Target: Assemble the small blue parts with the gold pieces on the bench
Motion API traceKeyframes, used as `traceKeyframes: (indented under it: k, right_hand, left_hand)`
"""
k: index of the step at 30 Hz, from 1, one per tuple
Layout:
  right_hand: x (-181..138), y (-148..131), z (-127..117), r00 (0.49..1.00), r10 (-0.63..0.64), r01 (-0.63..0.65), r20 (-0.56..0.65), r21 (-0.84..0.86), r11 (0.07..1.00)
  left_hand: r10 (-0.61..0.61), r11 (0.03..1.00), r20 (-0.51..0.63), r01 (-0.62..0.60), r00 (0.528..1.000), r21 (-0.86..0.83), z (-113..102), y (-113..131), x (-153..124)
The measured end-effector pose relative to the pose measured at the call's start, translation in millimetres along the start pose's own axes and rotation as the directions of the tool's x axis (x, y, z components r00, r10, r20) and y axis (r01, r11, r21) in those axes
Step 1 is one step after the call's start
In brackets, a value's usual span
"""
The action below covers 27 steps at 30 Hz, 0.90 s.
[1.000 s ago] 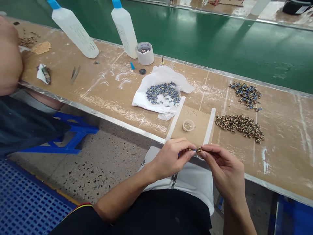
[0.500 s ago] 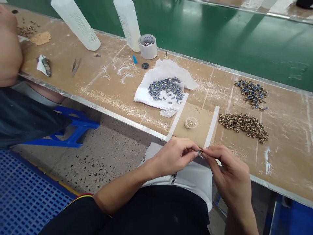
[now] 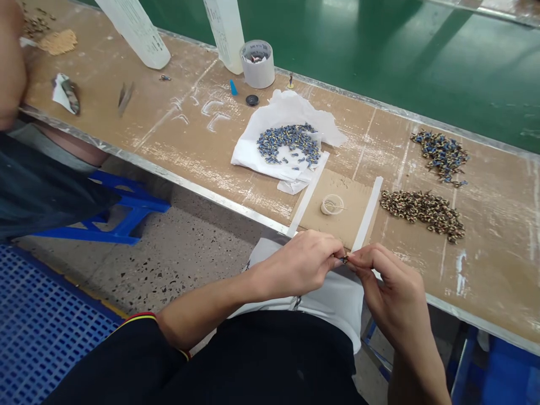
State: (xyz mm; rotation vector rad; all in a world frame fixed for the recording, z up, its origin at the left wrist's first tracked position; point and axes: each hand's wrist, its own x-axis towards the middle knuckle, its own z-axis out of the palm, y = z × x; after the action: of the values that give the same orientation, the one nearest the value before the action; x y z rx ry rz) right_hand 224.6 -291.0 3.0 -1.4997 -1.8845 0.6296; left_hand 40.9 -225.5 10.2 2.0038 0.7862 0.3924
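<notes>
My left hand point(image 3: 306, 261) and my right hand point(image 3: 390, 275) meet over my lap at the table's front edge, fingertips pinched together. Between them is a tiny blue and brown piece point(image 3: 344, 259), mostly covered by the fingers. Just beyond lies a cardboard pad point(image 3: 350, 188) edged with white tape, bearing a small clear cup point(image 3: 332, 205) with a thin stick in it. Small blue and yellow pieces point(image 3: 287, 138) are spread on white paper point(image 3: 247, 149). At the right are a pile of brown ring-like pieces point(image 3: 422, 211) and a pile of blue-and-brown pieces point(image 3: 441, 153).
Along the back stand two translucent bottles point(image 3: 225, 39) and a tape roll point(image 3: 258, 70) with scraps inside. A black cap point(image 3: 252, 100), a blue nozzle point(image 3: 233, 87) and tweezers point(image 3: 125, 99) lie about. Another person's arm point(image 3: 12, 67) rests at the far left, above a blue stool point(image 3: 135, 208).
The view has shifted slightly, moving the table items up in the picture. My left fingers have curled closer together around the small piece; both hands remain at the same place.
</notes>
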Motion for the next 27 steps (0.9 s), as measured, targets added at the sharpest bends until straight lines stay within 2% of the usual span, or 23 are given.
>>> traceKeyframes:
  k: [10,15,19,24,27]
  right_hand:
    - [-9,-13,10,0.996,0.048,-0.055,-0.075,-0.090,0.994]
    - [-11,-13,7,0.993,0.114,-0.114,0.014,-0.012,0.993]
    - [-14,-10,9,0.992,0.112,-0.111,0.051,-0.032,0.993]
    - [-15,-8,11,0.995,0.101,-0.101,0.019,-0.021,0.995]
    - [-13,-8,8,0.993,0.115,-0.114,-0.014,0.044,0.993]
  left_hand:
    - [-0.059,0.998,0.036,0.058,0.998,0.038,1,1,-2]
    - [-0.012,0.999,0.045,0.010,0.999,0.053,1,0,-4]
    - [-0.026,0.996,0.078,0.019,0.997,0.085,0,0,-5]
    - [-0.049,0.999,0.076,0.048,0.996,0.015,0,-1,-6]
    - [-0.043,0.997,0.049,0.046,0.998,-0.054,-3,1,-5]
